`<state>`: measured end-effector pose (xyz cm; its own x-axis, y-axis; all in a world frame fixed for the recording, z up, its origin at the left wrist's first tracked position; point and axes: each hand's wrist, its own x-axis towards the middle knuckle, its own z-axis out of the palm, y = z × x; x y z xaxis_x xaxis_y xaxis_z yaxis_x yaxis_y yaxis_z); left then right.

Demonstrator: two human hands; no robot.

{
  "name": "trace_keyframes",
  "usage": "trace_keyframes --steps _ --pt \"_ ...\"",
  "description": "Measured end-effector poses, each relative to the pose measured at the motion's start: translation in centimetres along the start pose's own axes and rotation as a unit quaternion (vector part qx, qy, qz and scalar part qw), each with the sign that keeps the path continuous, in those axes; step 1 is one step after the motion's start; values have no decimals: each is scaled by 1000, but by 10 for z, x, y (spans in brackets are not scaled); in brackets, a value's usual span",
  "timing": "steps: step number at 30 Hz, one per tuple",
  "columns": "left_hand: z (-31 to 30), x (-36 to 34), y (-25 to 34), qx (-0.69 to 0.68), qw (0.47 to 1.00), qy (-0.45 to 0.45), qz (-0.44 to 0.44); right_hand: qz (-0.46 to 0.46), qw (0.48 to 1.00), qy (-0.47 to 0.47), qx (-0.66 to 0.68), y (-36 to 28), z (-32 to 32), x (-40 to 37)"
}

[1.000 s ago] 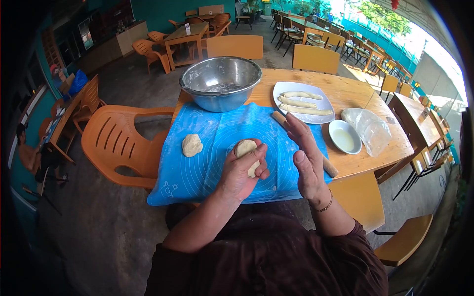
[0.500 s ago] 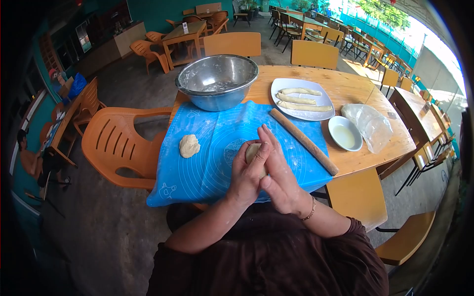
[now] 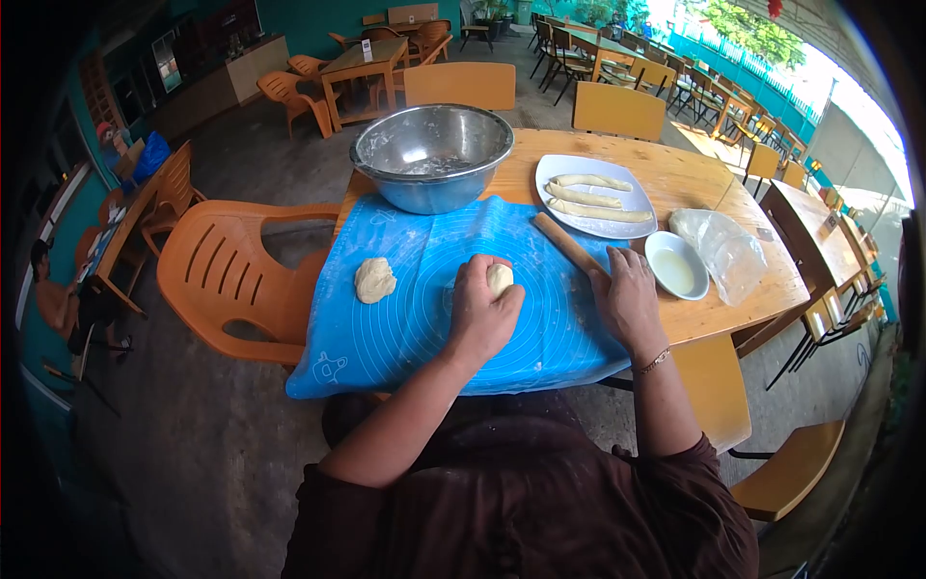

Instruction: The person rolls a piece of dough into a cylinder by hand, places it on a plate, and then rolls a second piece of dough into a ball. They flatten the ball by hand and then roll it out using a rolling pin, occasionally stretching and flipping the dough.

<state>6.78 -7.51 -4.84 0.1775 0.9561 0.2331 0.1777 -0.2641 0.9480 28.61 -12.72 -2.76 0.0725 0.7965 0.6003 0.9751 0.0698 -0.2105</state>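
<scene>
My left hand [image 3: 485, 311] is closed around a ball of dough [image 3: 500, 279], part of which shows between thumb and fingers, over the middle of the blue mat [image 3: 415, 338]. At the mat's right side, my right hand [image 3: 632, 301] grips the near part of a wooden rolling pin [image 3: 566, 243] and hides that end of it. A second lump of dough [image 3: 374, 280] lies on the mat to the left. Beyond the pin, a white plate [image 3: 625, 172] holds three rolled dough strips [image 3: 586, 197].
A metal bowl [image 3: 432, 193] stands at the mat's far edge. Right of my right hand are a small white bowl [image 3: 677, 262] of liquid and a clear plastic bag [image 3: 738, 262] with dough. An orange chair [image 3: 231, 251] stands left of the table [image 3: 752, 217]. A person [image 3: 60, 294] sits far left.
My hands, pressed together around the dough before, have parted. The left keeps the dough ball near the mat; the right has moved rightward and taken hold of the rolling pin.
</scene>
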Motion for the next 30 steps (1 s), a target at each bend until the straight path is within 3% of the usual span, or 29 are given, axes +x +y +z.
trace_keyframes --steps 2,5,9,15,17,19,21,24,26,28,30 --pt "0 -2 14 50 999 -14 17 48 996 -57 -56 8 11 -4" --pt "4 -5 16 50 998 -34 -19 29 992 -91 -88 8 7 1" --pt "-1 -2 5 148 987 18 62 0 997 -75 -21 9 4 3" --pt "-42 -4 26 285 954 -53 79 -20 998 -14 53 -4 -24 -4" --pt "-60 0 34 206 967 54 141 -4 993 -40 115 -23 -46 -1" --pt "-81 8 41 210 942 116 235 12 982 -65 176 -40 -56 2" --pt "-93 11 49 194 951 108 217 -59 969 -73 226 -52 -58 7" --pt "-97 7 34 225 947 81 214 -68 959 -110 253 -65 -53 16" --pt "-93 -1 15 266 954 -22 135 -75 958 -123 249 -70 -46 20" --pt "-98 -6 7 286 950 -9 122 -116 956 -156 219 -74 -39 20" --pt "-108 -10 8 119 964 187 146 -126 955 -166 213 -73 -31 19"
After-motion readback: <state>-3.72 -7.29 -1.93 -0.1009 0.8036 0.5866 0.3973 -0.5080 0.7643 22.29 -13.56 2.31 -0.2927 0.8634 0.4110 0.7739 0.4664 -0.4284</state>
